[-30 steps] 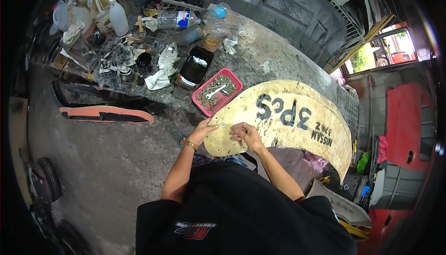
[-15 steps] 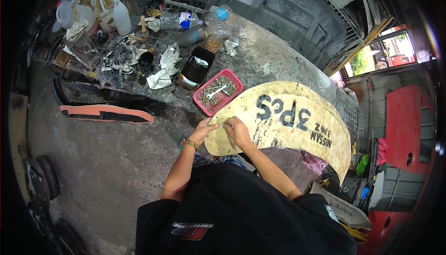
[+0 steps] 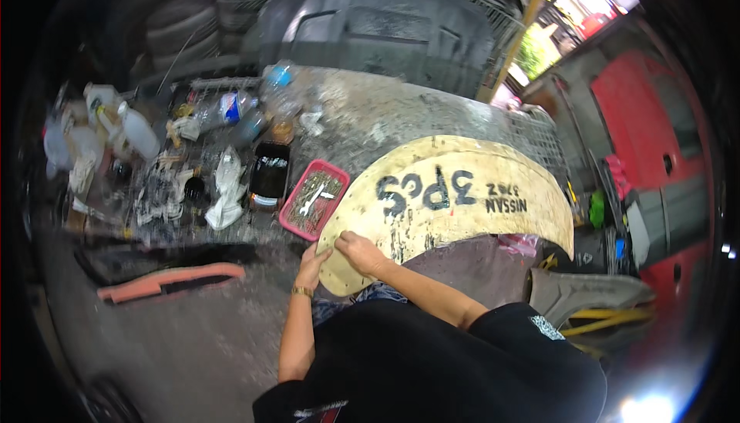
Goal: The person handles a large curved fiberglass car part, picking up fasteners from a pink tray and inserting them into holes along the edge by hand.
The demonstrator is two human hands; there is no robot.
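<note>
A large curved, cream-yellow mold panel [image 3: 432,226] with black lettering and a row of small holes lies over the table's near edge. My left hand [image 3: 311,266] grips its left end, with the thumb on top and the other fingers hidden at the rim. Close beside it, my right hand [image 3: 361,255] is closed in a pinch against the panel's face; whatever is between the fingertips is too small to make out. Just beyond my hands sits a pink plastic basket [image 3: 287,219] full of small bolts or screws, with a silver wrench [image 3: 311,199] on top.
A black open container [image 3: 270,180], crumpled paper [image 3: 226,192], plastic bottles [image 3: 277,99] and stained jugs [image 3: 135,130] crowd the table's left side. An orange-edged part [image 3: 173,280] lies at left. Red door panels [image 3: 636,114] stand at right, near a grey trim piece [image 3: 586,296].
The view has turned, so the table and panel appear rotated and shifted left. Both hands stay at the panel's left end, the right still pinching at its surface.
</note>
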